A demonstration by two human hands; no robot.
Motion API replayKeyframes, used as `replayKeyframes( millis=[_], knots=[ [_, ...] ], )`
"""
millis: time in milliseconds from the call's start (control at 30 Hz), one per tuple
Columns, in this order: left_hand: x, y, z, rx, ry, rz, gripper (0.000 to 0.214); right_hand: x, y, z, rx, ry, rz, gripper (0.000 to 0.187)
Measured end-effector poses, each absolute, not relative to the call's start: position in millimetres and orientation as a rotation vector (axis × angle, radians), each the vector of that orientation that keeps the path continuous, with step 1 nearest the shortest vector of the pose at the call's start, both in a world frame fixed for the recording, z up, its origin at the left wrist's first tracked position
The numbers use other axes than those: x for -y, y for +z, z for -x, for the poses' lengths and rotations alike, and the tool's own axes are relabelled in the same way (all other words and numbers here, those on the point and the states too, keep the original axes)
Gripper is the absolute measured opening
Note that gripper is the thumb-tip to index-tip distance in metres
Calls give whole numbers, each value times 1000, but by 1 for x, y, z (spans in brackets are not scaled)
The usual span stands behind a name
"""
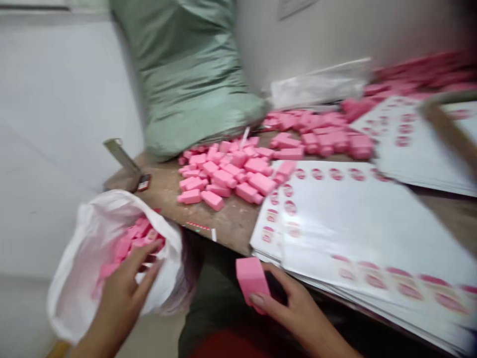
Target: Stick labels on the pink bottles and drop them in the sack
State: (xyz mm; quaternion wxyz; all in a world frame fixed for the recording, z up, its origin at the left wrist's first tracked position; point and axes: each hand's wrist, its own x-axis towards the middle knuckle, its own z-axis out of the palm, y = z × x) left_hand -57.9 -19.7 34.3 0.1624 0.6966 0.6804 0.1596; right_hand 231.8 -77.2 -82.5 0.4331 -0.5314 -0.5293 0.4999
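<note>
My right hand [294, 306] grips a pink block [252, 280] between thumb and fingers, just below the table's near edge. My left hand [124, 293] reaches with fingers spread into the mouth of a white plastic bag [80, 268] that holds several pink blocks [128, 243]. Nothing shows in the left hand's fingers. On the wooden table [233, 219] lies a heap of loose pink blocks [227, 174]. A stack of white sticker sheets [357, 223] with round pink labels lies right beside my right hand.
A large green sack [190, 74] stands at the table's back. More pink blocks [320, 132] and a second pile of sticker sheets [413, 144] lie at the right. A clear plastic bag [320, 87] lies behind them. A small metal object [124, 159] sits at the table's left corner.
</note>
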Motion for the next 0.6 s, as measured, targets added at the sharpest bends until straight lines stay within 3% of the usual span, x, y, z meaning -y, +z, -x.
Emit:
replayKeyframes(
  millis=[133,233,467,600],
  knots=[
    [17,6,-65,-1055,332,-1521,42,95,-69,-252,1124,1203,1330,49],
    [16,-11,-123,-701,275,-1229,48,113,-67,-267,1015,1058,1390,52],
    [-5,-20,-153,-611,334,-998,42,135,-45,-306,949,747,1752,56],
    [-32,-30,-144,-780,648,-1084,40,163,-39,-358,758,250,2109,50]
  ],
)
